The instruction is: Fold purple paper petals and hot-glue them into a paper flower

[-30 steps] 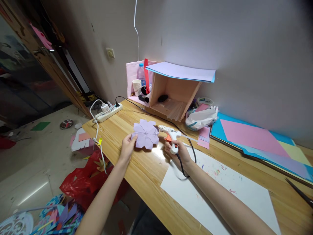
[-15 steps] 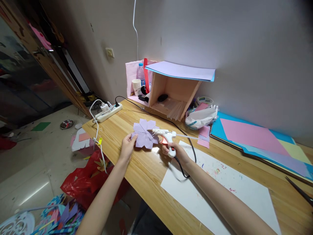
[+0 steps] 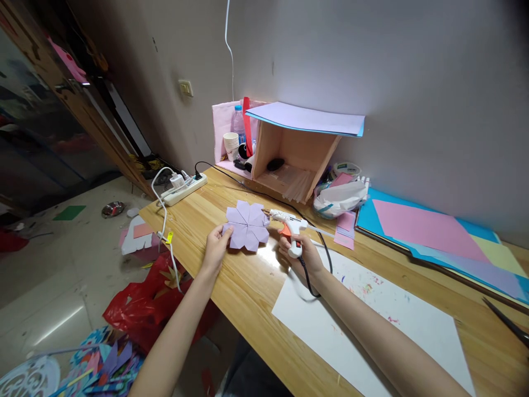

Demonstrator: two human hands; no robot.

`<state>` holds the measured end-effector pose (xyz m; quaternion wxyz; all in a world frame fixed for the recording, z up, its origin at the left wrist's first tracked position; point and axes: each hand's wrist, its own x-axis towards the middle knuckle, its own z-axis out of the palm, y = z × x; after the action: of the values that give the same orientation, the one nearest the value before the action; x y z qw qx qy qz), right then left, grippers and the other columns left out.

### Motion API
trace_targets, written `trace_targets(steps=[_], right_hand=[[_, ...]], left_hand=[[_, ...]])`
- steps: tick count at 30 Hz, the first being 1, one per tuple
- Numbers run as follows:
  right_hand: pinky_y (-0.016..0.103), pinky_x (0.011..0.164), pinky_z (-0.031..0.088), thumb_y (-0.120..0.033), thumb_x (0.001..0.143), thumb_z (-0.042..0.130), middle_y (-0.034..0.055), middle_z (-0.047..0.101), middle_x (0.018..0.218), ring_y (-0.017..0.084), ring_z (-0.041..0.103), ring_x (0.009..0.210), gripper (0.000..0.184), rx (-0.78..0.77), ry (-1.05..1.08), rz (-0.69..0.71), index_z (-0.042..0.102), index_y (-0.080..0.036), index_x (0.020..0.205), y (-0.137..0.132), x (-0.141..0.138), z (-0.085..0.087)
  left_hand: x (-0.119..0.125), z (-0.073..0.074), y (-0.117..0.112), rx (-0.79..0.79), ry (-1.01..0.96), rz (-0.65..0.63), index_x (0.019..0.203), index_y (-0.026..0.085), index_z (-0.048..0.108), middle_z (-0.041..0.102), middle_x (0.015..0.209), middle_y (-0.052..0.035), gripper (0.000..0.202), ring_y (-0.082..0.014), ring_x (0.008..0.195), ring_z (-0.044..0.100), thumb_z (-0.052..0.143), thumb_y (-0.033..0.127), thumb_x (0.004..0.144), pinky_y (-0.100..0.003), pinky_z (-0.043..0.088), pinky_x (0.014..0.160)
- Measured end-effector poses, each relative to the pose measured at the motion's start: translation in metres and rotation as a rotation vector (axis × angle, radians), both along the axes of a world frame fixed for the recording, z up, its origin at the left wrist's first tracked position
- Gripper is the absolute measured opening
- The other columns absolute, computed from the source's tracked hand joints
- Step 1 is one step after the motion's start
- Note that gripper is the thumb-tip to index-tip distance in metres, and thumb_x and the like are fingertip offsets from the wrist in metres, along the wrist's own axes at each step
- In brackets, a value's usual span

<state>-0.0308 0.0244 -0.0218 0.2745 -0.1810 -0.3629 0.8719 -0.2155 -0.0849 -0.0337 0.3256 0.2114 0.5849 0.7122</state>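
Observation:
A lilac folded-paper flower point(image 3: 247, 225) lies on the wooden table point(image 3: 231, 286). My left hand point(image 3: 215, 249) pinches its lower left edge. My right hand point(image 3: 301, 255) grips a white hot glue gun point(image 3: 289, 227) with an orange trigger. Its nozzle points left and sits just off the flower's right edge. The gun's black cord point(image 3: 308, 278) loops back over a white sheet point(image 3: 372, 325) that lies under my right forearm.
A wooden box shelf point(image 3: 289, 160) with lilac paper on top stands at the wall. A power strip point(image 3: 184, 189) sits at the table's left corner. Coloured paper sheets point(image 3: 433, 237) lie at the right, scissors point(image 3: 506, 325) at the far right. A red bag point(image 3: 144, 303) and paper scraps litter the floor.
The glue gun's nozzle was over the flower's middle half a second ago. It has drawn back right to the flower's edge. My left hand has kept its hold.

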Motion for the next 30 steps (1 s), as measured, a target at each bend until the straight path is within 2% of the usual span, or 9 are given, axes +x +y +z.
trace_targets(steps=[4, 10, 19, 25, 30], right_hand=[[0.023, 0.045, 0.029, -0.027, 0.071, 0.049, -0.0032, 0.039, 0.054, 0.009, 0.028, 0.045, 0.011, -0.008, 0.017, 0.051, 0.055, -0.019, 0.076, -0.001, 0.000, -0.001], [0.022, 0.042, 0.024, -0.031, 0.074, 0.050, -0.0021, 0.042, 0.054, 0.009, 0.029, 0.045, 0.016, 0.070, -0.016, 0.186, 0.056, -0.017, 0.078, 0.000, 0.000, -0.011], [0.022, 0.043, 0.025, -0.029, 0.075, 0.047, -0.0028, 0.039, 0.055, 0.008, 0.029, 0.045, 0.015, 0.023, 0.003, 0.071, 0.057, -0.017, 0.077, 0.000, 0.001, -0.009], [0.023, 0.044, 0.027, -0.031, 0.075, 0.047, -0.0020, 0.040, 0.055, 0.009, 0.030, 0.045, 0.015, 0.085, -0.029, 0.157, 0.053, -0.017, 0.072, 0.001, 0.001, -0.011], [0.023, 0.042, 0.025, -0.033, 0.076, 0.046, -0.0018, 0.039, 0.055, 0.009, 0.030, 0.045, 0.019, 0.076, -0.036, 0.130, 0.051, -0.018, 0.067, 0.002, 0.002, -0.014]], left_hand=[[0.001, 0.002, 0.001, -0.021, -0.020, -0.022, 0.094, 0.012, 0.064, 0.069, 0.081, -0.0061, 0.039, -0.0194, 0.076, 0.064, 0.068, 0.038, 0.065, -0.029, 0.049, 0.069], [0.003, 0.005, 0.001, -0.035, -0.005, -0.016, 0.087, 0.011, 0.064, 0.068, 0.078, -0.0061, 0.036, -0.0197, 0.076, 0.063, 0.068, 0.039, 0.064, -0.028, 0.048, 0.068], [0.003, 0.004, 0.001, -0.044, 0.029, -0.028, 0.089, 0.011, 0.063, 0.067, 0.079, -0.0059, 0.036, -0.0201, 0.080, 0.062, 0.067, 0.038, 0.066, -0.029, 0.047, 0.071], [0.002, 0.004, 0.001, -0.035, 0.046, -0.027, 0.086, 0.012, 0.063, 0.067, 0.080, -0.0056, 0.033, -0.0200, 0.082, 0.061, 0.066, 0.038, 0.067, -0.027, 0.046, 0.069], [0.004, 0.006, 0.000, -0.048, 0.054, -0.027, 0.085, 0.012, 0.063, 0.067, 0.080, -0.0059, 0.032, -0.0208, 0.084, 0.061, 0.066, 0.038, 0.067, -0.027, 0.046, 0.069]])
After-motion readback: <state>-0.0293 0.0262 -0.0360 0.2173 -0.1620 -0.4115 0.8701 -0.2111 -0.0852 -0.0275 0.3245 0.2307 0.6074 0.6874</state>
